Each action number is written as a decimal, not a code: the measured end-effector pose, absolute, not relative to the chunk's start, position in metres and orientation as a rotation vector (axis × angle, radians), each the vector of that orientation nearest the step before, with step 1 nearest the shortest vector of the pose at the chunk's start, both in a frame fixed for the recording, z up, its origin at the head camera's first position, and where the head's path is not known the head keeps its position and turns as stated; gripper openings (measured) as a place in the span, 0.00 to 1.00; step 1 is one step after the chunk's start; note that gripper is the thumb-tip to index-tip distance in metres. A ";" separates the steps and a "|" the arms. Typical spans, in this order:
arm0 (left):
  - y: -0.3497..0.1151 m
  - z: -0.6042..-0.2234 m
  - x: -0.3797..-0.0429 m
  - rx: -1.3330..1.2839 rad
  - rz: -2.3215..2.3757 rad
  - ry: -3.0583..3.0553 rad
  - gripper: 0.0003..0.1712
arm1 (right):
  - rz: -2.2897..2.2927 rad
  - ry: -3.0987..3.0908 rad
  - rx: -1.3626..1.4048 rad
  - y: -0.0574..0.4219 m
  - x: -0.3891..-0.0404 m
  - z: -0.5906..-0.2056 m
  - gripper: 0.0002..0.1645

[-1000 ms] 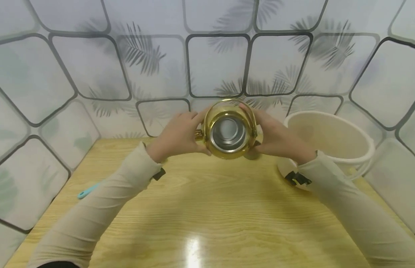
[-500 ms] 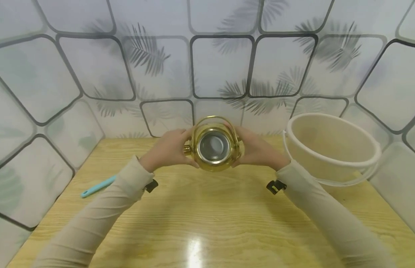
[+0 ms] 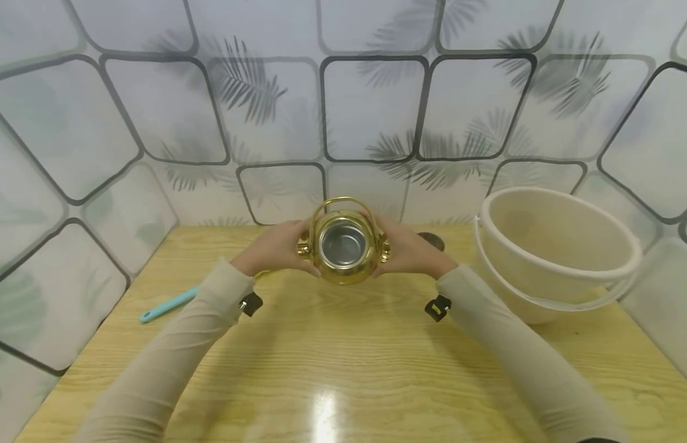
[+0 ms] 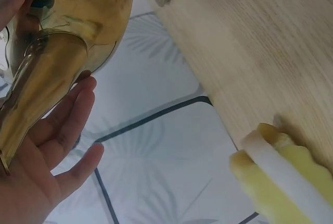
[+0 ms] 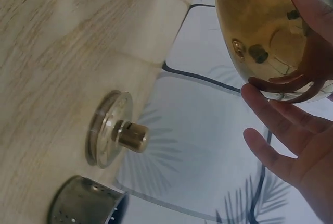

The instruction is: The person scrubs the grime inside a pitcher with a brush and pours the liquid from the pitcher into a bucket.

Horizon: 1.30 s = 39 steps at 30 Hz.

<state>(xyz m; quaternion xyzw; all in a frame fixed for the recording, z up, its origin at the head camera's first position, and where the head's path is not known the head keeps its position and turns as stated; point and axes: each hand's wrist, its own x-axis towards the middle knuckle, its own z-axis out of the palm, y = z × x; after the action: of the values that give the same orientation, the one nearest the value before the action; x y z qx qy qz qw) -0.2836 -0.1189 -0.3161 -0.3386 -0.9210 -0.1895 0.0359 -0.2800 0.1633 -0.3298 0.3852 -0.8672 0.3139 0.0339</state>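
Note:
Both hands hold a shiny gold teapot [image 3: 343, 246] up in front of me, its lidless mouth facing the head camera and its hoop handle raised behind. My left hand [image 3: 279, 246] grips the side with the spout [image 4: 47, 78]. On the opposite side my right hand [image 3: 404, 247] holds the rounded body, thumb on one side and fingers on the other. In the right wrist view a round lid [image 5: 112, 130] with a gold knob lies on the table beside a perforated metal strainer [image 5: 88, 200].
A cream bucket [image 3: 559, 289] with a white handle stands at the right. A blue-handled tool [image 3: 168, 304] lies at the left, partly behind the sleeve. The left wrist view shows a yellow wavy-edged piece [image 4: 312, 156] with a white band. A patterned wall [image 3: 371, 111] closes off the back.
The teapot has shifted left and lower in the head view, both hands still gripping it. The strainer now shows behind the right wrist, and more of the blue handle is visible.

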 end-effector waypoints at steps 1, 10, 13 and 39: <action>-0.120 -0.317 -0.285 -1.041 -0.593 -2.841 0.54 | 0.969 -2.670 1.183 0.163 -0.282 -0.332 0.75; -0.125 -0.329 -0.302 -1.079 -0.705 -2.890 0.53 | 1.010 -2.724 1.140 0.154 -0.298 -0.347 0.75; -0.128 -0.332 -0.306 -1.062 -0.718 -2.911 0.53 | 1.010 -2.746 1.117 0.151 -0.302 -0.351 0.75; -0.136 -0.363 -0.328 -1.015 -0.820 -2.974 0.56 | 1.083 -2.896 0.975 0.135 -0.326 -0.381 0.74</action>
<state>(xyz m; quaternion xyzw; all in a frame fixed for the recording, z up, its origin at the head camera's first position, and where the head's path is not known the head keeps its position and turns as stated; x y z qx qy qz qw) -0.3282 -0.1364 -0.3630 -0.3122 -0.9144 -0.2522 -0.0530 -0.3258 0.1351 -0.3805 0.3003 -0.8922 0.3335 -0.0503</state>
